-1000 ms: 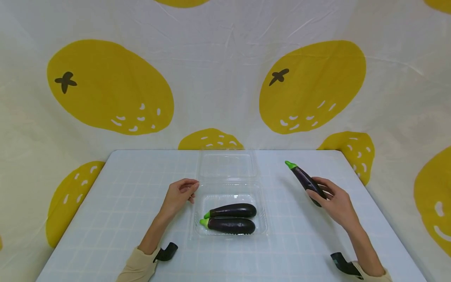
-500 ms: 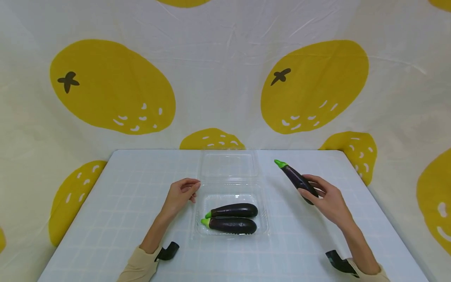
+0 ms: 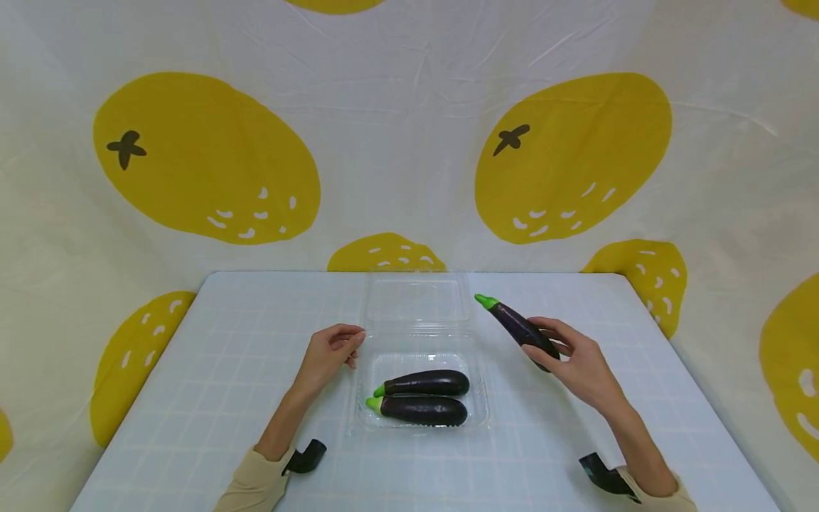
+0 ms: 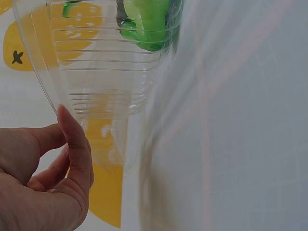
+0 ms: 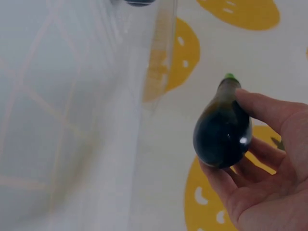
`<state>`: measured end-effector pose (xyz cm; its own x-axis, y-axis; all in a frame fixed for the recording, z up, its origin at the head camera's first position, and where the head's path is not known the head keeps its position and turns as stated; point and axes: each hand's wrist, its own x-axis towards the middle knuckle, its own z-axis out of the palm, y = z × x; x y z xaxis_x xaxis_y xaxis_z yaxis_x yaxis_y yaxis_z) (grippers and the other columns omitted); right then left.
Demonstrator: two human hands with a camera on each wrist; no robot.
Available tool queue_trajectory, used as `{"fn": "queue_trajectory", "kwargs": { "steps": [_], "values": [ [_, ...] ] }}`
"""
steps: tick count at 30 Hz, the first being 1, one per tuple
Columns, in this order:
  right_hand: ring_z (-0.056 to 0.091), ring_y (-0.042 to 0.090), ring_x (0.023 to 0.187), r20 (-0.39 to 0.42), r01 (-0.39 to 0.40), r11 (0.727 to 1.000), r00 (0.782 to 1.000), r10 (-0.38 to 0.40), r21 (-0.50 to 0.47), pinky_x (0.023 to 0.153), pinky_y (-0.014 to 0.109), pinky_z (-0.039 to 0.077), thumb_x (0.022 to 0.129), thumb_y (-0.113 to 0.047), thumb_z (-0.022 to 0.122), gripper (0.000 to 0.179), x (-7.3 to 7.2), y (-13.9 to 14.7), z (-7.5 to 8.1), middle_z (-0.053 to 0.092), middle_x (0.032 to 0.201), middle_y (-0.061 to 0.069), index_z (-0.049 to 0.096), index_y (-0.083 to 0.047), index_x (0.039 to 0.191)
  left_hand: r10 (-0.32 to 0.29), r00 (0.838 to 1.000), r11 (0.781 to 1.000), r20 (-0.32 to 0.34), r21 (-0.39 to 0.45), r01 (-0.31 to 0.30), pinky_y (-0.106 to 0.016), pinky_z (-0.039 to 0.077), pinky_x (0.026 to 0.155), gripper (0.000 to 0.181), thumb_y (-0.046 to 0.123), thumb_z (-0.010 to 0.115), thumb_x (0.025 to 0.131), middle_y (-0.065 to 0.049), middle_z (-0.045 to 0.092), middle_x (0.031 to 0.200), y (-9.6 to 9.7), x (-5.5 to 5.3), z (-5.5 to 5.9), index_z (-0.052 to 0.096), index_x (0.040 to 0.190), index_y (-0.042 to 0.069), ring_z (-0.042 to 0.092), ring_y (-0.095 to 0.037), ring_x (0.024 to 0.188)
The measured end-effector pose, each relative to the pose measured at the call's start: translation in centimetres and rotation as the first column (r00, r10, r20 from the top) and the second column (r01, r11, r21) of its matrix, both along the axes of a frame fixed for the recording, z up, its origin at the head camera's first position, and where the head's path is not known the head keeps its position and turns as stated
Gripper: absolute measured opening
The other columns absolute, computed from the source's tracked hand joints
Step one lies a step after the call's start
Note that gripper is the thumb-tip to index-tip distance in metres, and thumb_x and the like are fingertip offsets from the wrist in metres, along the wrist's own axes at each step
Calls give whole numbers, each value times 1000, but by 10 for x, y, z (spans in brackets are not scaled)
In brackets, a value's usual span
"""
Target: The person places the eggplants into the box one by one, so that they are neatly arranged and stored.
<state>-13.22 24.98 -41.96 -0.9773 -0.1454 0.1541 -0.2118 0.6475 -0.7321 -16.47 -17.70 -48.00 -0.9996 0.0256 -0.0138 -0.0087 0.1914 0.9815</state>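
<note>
My right hand grips an eggplant by its thick end, above the table to the right of a clear plastic clamshell box. Its green stem end points up and left, near the box's lid. The right wrist view shows the thumb and fingers round the glossy dark body. Inside the box's base lie an upper eggplant and a lower eggplant, side by side, stems to the left. At the box's left rim, my left hand pinches the edge between thumb and finger.
The clamshell's lid lies folded back toward the far edge of the white checked table. Behind the table hangs a pale cloth with large yellow fruit prints. Each sleeve bears a black wrist mount.
My right hand has carried its eggplant leftward, closer to the box. The left hand stays at the box's left rim, and the two eggplants inside lie as before.
</note>
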Motion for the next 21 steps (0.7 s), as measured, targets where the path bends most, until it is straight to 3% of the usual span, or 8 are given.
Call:
{"fn": "queue_trajectory", "kwargs": {
  "steps": [6, 11, 13, 18, 21],
  "values": [
    [61, 32, 117, -15, -23, 1000, 1000, 23, 19, 96, 36, 56, 93, -26, 79, 54, -1, -12, 2, 62, 134, 15, 59, -10, 140, 8, 1000, 1000, 12, -18, -7, -23, 56, 59, 23, 14, 71, 99, -24, 70, 97, 0, 0, 1, 70, 116, -2, 61, -17, 61],
    [62, 29, 115, -18, -74, 997, 997, 74, -6, 93, 18, 51, 92, -24, 81, 52, -3, -22, 0, 64, 133, 13, 61, -11, 138, 11, 1000, 1000, 14, -22, -10, -23, 56, 60, 24, 14, 71, 99, -24, 70, 98, 1, 1, 2, 70, 116, -3, 61, -18, 62],
    [62, 29, 114, -16, -89, 996, 996, 89, -17, 92, 18, 51, 91, -21, 81, 52, -3, -26, 0, 64, 132, 12, 61, -11, 138, 15, 1000, 999, 20, -29, -14, -22, 56, 60, 24, 14, 71, 99, -24, 70, 98, 2, 1, 2, 70, 117, -2, 61, -19, 62],
    [63, 28, 113, -20, -136, 990, 991, 135, -22, 95, 40, 57, 91, -21, 82, 51, -3, -37, -1, 65, 131, 12, 62, -10, 137, 21, 999, 999, 28, -38, -20, -22, 56, 60, 24, 15, 71, 99, -23, 70, 98, 2, 1, 2, 70, 117, -1, 61, -20, 63],
    [63, 27, 112, -37, -176, 984, 984, 175, -21, 95, 47, 56, 90, -22, 82, 50, -4, -45, -3, 66, 129, 11, 63, -10, 135, 19, 999, 999, 25, -32, -19, -23, 56, 60, 24, 15, 71, 99, -23, 70, 97, 2, 1, 1, 71, 116, -1, 61, -20, 62]
  ]
}}
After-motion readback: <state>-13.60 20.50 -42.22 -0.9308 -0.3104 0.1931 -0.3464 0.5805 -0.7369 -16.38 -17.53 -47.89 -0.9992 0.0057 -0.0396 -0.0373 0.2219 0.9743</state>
